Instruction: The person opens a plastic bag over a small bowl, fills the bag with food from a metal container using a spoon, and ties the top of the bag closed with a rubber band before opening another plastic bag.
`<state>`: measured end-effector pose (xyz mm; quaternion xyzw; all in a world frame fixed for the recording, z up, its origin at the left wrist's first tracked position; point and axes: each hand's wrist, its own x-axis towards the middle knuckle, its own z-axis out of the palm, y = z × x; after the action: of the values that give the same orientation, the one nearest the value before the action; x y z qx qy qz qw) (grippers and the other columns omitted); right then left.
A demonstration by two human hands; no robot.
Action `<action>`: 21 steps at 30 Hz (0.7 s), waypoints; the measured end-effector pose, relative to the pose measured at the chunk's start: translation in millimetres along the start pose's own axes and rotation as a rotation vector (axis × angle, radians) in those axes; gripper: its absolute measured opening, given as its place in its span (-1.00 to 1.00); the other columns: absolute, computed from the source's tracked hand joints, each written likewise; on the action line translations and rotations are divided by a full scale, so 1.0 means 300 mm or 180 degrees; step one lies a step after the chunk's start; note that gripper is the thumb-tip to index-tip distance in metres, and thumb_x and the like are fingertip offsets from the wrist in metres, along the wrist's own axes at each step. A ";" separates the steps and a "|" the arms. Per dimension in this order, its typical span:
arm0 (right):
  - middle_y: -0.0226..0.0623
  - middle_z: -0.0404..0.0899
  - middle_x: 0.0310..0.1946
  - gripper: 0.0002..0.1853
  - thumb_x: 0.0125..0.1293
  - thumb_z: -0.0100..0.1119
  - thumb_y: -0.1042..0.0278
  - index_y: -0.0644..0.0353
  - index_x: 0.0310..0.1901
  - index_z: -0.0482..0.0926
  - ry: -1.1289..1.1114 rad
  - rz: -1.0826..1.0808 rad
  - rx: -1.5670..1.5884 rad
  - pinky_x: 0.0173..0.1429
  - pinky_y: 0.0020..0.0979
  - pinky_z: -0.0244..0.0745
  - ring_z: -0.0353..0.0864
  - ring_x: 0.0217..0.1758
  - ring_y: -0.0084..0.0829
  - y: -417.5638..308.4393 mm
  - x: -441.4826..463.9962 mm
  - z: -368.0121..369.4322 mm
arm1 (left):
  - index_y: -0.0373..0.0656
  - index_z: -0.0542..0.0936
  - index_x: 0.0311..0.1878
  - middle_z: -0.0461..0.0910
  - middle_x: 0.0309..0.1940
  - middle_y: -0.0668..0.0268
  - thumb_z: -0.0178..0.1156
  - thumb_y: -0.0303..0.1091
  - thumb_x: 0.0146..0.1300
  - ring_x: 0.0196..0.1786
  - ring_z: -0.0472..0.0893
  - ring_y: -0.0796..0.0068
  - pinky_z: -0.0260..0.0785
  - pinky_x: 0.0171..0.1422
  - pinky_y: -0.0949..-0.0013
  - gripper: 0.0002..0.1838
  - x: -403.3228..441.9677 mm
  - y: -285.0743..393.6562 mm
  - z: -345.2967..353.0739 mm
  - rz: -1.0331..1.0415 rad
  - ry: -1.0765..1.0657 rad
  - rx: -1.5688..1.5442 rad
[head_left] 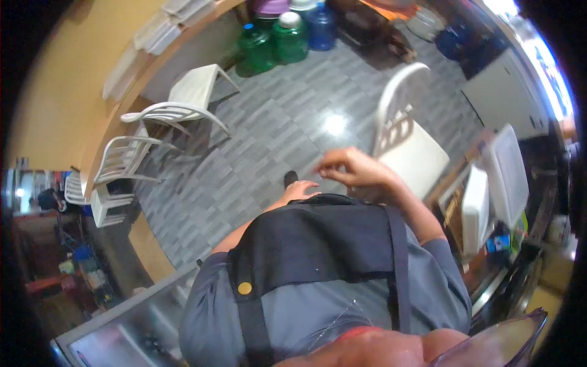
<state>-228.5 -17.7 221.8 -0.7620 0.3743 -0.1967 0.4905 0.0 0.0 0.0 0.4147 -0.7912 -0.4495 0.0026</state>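
My right hand is raised in front of my body, to the left of a white plastic chair. Its fingers are bent, and I cannot make out anything between them. Lower and further left, my left hand is beside the top edge of the black apron, its fingers apart and holding nothing. A dark shoe shows on the floor just beyond it.
White chairs stand along the left by a wooden counter edge. Green bottles and a blue bottle are at the back. White plastic containers are at the right. Tiled floor lies ahead.
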 end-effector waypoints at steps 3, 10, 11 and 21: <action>-0.26 0.63 -0.28 -0.80 0.18 0.20 0.41 0.24 -0.16 0.61 -0.0292 0.0156 0.0624 -0.14 -0.40 0.45 0.57 -0.25 -0.46 0.276 0.268 0.103 | -0.03 0.59 -0.04 0.56 -0.03 0.20 0.17 0.03 0.16 0.14 0.43 0.16 0.23 0.23 0.18 -0.59 0.089 -0.227 -0.359 0.0371 0.0992 0.0525; -0.24 0.63 -0.23 -0.79 0.16 0.18 0.36 0.23 -0.19 0.62 0.0412 0.1555 0.1017 -0.06 -0.35 0.49 0.61 -0.13 -0.34 0.349 0.309 -0.195 | -0.24 0.60 -0.34 0.59 -0.41 0.34 0.31 -0.28 0.04 -0.24 0.53 0.58 0.36 -0.04 0.41 -0.78 0.211 -0.086 -1.040 0.0283 -0.0942 -0.1041; -0.24 0.63 -0.23 -0.78 0.14 0.20 0.37 0.24 -0.19 0.62 0.0503 0.1685 0.1041 -0.06 -0.35 0.49 0.61 -0.13 -0.34 0.357 0.313 -0.252 | -0.26 0.58 -0.37 0.58 -0.43 0.35 0.32 -0.32 -0.01 -0.25 0.51 0.60 0.36 -0.05 0.41 -0.78 0.253 -0.084 -1.073 -0.0286 -0.1049 -0.1473; -0.20 0.65 -0.36 -0.83 0.08 0.18 0.37 0.20 -0.29 0.63 0.1079 0.1671 0.0059 -0.13 -0.32 0.51 0.65 -0.25 -0.28 0.700 0.443 -0.888 | -0.28 0.63 -0.42 0.64 -0.41 0.22 0.37 -0.38 -0.23 -0.23 0.60 0.36 0.37 -0.03 0.41 -0.75 1.121 0.146 -1.403 0.0179 -0.0842 0.0160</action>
<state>-400.0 -329.1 142.6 -0.5911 0.6329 -0.1911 0.4620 -90.5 -509.0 158.0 0.3294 -0.8069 -0.4800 -0.0995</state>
